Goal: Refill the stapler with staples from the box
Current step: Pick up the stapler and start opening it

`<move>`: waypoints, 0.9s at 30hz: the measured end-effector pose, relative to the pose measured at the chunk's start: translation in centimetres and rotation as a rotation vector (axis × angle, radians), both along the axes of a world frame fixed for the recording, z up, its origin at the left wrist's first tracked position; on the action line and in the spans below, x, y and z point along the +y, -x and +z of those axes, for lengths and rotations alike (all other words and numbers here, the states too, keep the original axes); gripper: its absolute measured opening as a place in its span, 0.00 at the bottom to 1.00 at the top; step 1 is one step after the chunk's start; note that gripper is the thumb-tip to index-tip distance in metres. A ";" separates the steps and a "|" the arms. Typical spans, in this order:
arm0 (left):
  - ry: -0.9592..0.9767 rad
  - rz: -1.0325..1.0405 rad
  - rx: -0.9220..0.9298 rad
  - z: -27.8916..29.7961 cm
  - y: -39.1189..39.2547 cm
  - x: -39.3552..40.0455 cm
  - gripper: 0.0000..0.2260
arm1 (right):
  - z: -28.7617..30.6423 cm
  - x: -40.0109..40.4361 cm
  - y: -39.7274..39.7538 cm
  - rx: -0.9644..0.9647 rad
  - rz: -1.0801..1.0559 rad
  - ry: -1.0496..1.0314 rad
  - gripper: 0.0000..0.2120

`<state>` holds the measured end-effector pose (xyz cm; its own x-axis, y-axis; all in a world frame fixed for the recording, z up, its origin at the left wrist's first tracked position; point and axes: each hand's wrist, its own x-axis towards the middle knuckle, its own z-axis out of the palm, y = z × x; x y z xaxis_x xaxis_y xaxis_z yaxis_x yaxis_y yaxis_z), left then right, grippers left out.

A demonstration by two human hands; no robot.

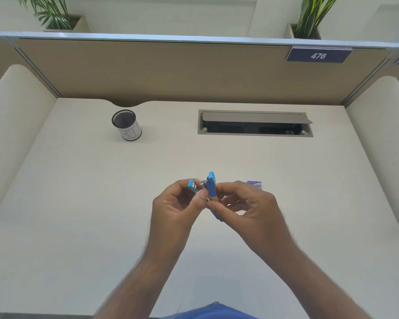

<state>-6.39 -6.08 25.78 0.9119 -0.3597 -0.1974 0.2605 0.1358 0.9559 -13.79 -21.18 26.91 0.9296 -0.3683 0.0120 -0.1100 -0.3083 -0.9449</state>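
A small blue stapler (211,186) is held above the middle of the desk, swung open so its two blue halves stand apart with the metal channel showing between them. My left hand (179,204) pinches the left half and the metal part. My right hand (243,204) grips the right, longer half. The small staple box (255,184) lies on the desk just behind my right hand, partly hidden by its fingers.
A black mesh pen cup (127,125) with a white label stands at the back left. An open cable tray (255,123) is set into the desk (78,203) at the back right. Padded partitions wall the desk on three sides.
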 end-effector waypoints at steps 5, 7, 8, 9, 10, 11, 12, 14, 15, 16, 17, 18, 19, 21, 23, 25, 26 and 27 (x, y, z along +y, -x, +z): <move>-0.005 0.009 0.014 -1.0 -0.2 -0.2 0.07 | -0.9 -1.0 -0.3 -0.006 0.064 0.198 0.07; 0.005 -0.005 0.043 -1.6 -0.4 -0.3 0.06 | -1.4 -1.3 -0.4 0.008 0.098 0.251 0.07; 0.014 -0.016 0.058 -1.8 -0.5 -0.3 0.05 | -1.7 -1.4 -0.5 0.013 0.109 0.268 0.07; 0.028 -0.025 0.071 -2.0 -0.7 -0.3 0.05 | -1.9 -1.5 -0.5 0.018 0.117 0.276 0.07; 0.047 -0.034 0.082 -2.2 -0.8 -0.3 0.05 | -2.1 -1.6 -0.5 0.028 0.124 0.274 0.06; 0.069 -0.040 0.092 -2.4 -0.9 -0.3 0.05 | -2.3 -1.7 -0.5 0.040 0.131 0.266 0.06; 0.086 -0.044 0.099 -2.5 -0.9 -0.3 0.05 | -2.4 -1.8 -0.6 0.052 0.137 0.259 0.06; 0.091 -0.050 0.107 -3.0 -1.1 -0.4 0.06 | -2.8 -2.0 -0.8 0.067 0.143 0.258 0.06; 0.080 -0.052 0.110 -3.3 -1.2 -0.4 0.06 | -2.9 -2.1 -0.8 0.071 0.147 0.261 0.06; 0.067 -0.054 0.112 -3.7 -1.3 -0.4 0.06 | -3.1 -2.1 -1.0 0.074 0.150 0.266 0.06; 0.051 -0.056 0.115 -4.0 -1.3 -0.5 0.05 | -3.3 -2.1 -1.1 0.080 0.152 0.277 0.06; 0.038 -0.057 0.121 -4.2 -1.4 -0.5 0.04 | -3.5 -2.2 -1.2 0.089 0.156 0.295 0.06; 0.029 -0.057 0.131 -4.5 -1.6 -0.6 0.04 | -3.7 -2.2 -1.3 0.095 0.161 0.317 0.06; 0.020 -0.055 0.156 -4.9 -1.8 -0.7 0.04 | -4.4 -2.4 -1.6 0.098 0.172 0.348 0.05; 0.014 -0.054 0.187 -5.3 -1.8 -0.9 0.05 | -5.0 -2.7 -1.8 0.104 0.178 0.345 0.05; 0.007 -0.054 0.209 -5.7 -1.8 -1.1 0.05 | -5.6 -2.7 -2.0 0.105 0.185 0.364 0.06; 0.005 -0.050 0.219 -5.9 -1.8 -1.2 0.04 | -5.9 -2.7 -2.1 0.108 0.188 0.382 0.06; 0.006 -0.043 0.231 -6.0 -1.7 -1.3 0.04 | -6.1 -2.7 -2.1 0.111 0.189 0.399 0.07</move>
